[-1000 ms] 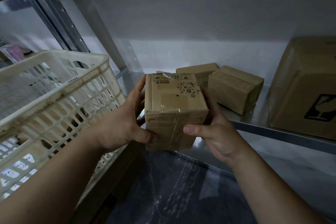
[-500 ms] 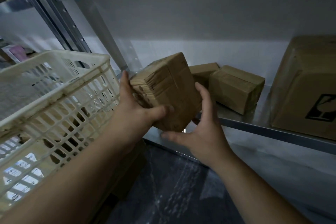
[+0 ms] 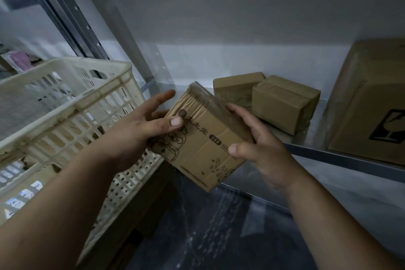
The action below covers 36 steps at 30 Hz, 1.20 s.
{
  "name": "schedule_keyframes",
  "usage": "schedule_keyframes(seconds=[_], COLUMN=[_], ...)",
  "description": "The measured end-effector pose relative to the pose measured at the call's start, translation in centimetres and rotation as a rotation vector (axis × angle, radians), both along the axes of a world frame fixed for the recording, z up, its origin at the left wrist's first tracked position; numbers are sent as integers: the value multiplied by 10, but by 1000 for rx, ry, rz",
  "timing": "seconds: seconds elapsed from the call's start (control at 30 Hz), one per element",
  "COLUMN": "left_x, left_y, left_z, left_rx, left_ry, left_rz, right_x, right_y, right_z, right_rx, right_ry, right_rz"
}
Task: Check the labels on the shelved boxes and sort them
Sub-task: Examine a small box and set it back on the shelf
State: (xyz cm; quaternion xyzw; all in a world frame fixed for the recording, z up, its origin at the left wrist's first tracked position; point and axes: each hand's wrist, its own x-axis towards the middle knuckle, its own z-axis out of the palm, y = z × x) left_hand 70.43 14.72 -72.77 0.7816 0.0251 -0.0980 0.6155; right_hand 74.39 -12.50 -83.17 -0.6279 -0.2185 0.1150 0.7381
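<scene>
1. Head view, the task's thing: holds a small cardboard box [image 3: 203,144] in the air, tilted, printed face up toward the camera. Keeps it just near of the metal shelf [image 3: 315,138] and just right of the plastic crate [image 3: 65,98].
2. Grips it from the left with the left hand [image 3: 140,129]: thumb pressed flat on the printed face, other fingers behind the box, forefinger stretched straight past its far left edge.
3. Grips it from the right with the right hand [image 3: 260,149]: thumb hooked over the near right edge, fingers laid along the shiny taped side.
4. On the printed face: dark characters, a cartoon drawing, small scattered icons.
5. On the shelf, far right of the held box: a flat brown box [image 3: 237,87] at the back and, just beside it on the right, a taped brown box [image 3: 285,103] turned askew.
6. Further right on the same shelf: a large carton [image 3: 370,103] with a black handling mark, cut off by the frame edge.
7. Left side: cream latticed crate with white-labelled packets showing through the holes, too dim to identify.
8. Below the hands: dark floor [image 3: 219,237].
</scene>
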Motion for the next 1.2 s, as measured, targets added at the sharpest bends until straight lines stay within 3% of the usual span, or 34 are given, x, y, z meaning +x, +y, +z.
schedule_keyframes(seconds=[0.2,0.37,0.63,0.87,1.2], left_x=[6,6,10,2,-11], left_y=[7,-2,-2,-16,-20], left_z=[-10,-12,-17,-6,8], left_rx=[-71,-65,-93,56,69], left_ry=[28,17,15,170,-11], left_rz=[-74,33,113,194,217], right_x=[-1,2,-1,-5,-13], right_y=[0,10,13,21,20], right_z=[5,7,5,2,17], right_rx=[55,174,153,173,257], right_ry=[80,225,241,322,559], right_rz=[-69,-208,-117,-54,-53])
